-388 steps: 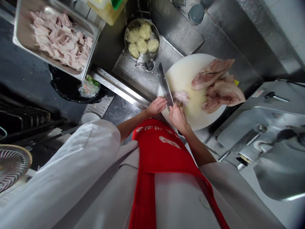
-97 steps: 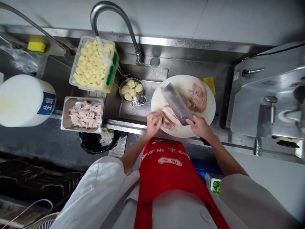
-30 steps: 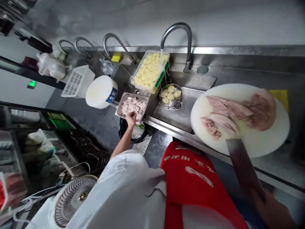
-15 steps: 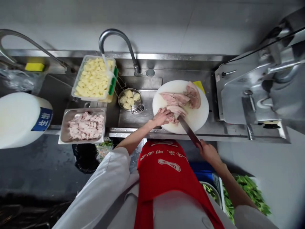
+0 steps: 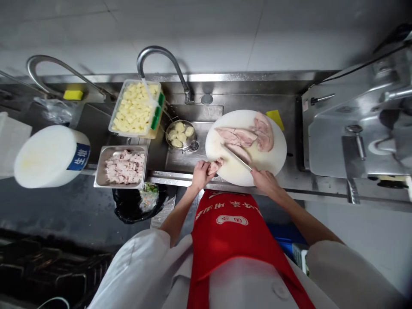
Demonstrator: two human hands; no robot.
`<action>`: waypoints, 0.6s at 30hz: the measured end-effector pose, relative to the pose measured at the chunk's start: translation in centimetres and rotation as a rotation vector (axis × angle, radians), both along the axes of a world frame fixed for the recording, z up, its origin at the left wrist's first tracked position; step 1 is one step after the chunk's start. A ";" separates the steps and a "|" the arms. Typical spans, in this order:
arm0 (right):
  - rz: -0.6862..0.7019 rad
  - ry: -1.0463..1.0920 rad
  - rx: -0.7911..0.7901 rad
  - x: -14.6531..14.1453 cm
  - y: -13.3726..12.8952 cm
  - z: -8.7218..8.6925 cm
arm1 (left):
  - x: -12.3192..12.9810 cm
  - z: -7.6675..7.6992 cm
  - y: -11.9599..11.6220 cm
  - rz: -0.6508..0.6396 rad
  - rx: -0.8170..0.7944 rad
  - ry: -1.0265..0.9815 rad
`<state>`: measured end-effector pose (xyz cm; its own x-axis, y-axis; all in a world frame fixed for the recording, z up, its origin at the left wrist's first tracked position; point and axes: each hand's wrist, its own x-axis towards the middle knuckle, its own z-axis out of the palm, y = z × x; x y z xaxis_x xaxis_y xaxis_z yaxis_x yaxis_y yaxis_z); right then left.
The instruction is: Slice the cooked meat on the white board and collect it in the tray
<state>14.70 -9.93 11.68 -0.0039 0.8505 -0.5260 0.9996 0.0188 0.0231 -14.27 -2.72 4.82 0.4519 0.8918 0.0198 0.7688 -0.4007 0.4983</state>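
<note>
My left hand point(image 5: 201, 175) is closed round some cut meat pieces point(image 5: 216, 165) at the left edge of the round white cutting board point(image 5: 273, 167). In my right hand point(image 5: 264, 179) is the handle of a knife point(image 5: 236, 156), its blade slanting up and left over the board. Just behind the blade lies a partly cut piece of pale meat point(image 5: 240, 152). Farther back on the board are a long meat slab point(image 5: 236, 136) and a second slab point(image 5: 264, 131) to its right. A steel tray point(image 5: 99, 171) of sliced meat point(image 5: 125, 167) stands to the left.
A tub of pale yellow chunks point(image 5: 137, 107) stands under the faucet point(image 5: 164, 49). Pale lumps sit in a strainer point(image 5: 180, 134) in the sink. A white round block point(image 5: 48, 156) stands far left, a slicing machine point(image 5: 334, 146) right. A black-lined bin point(image 5: 128, 206) is below.
My left hand has gathered the small meat pieces and moved left to the board's edge. My right hand has brought the knife up over the board, its blade now beside the remaining piece.
</note>
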 end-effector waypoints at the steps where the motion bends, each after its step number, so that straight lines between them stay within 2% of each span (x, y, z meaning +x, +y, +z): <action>1: -0.003 -0.002 -0.004 0.1 0.6 0.1 | 1.2 -0.1 -0.3 0.026 -0.006 0.024; 4: -0.001 -0.007 -0.010 0.3 1.3 0.4 | 4.5 -0.4 -1.3 0.129 -0.032 0.074; 7: 0.042 -0.016 -0.014 -0.1 0.7 0.5 | 6.2 -0.6 -1.9 0.192 0.023 0.004; 10: 0.067 0.001 -0.036 -0.3 0.0 0.4 | 6.6 -0.9 -1.9 0.067 0.063 -0.051; 12: 0.034 0.020 -0.062 0.2 0.1 0.3 | 6.6 -1.2 -1.6 -0.004 0.055 -0.019; 18: -0.049 0.009 -0.018 3.1 1.9 0.2 | 7.7 -1.7 -0.2 -0.068 0.016 0.054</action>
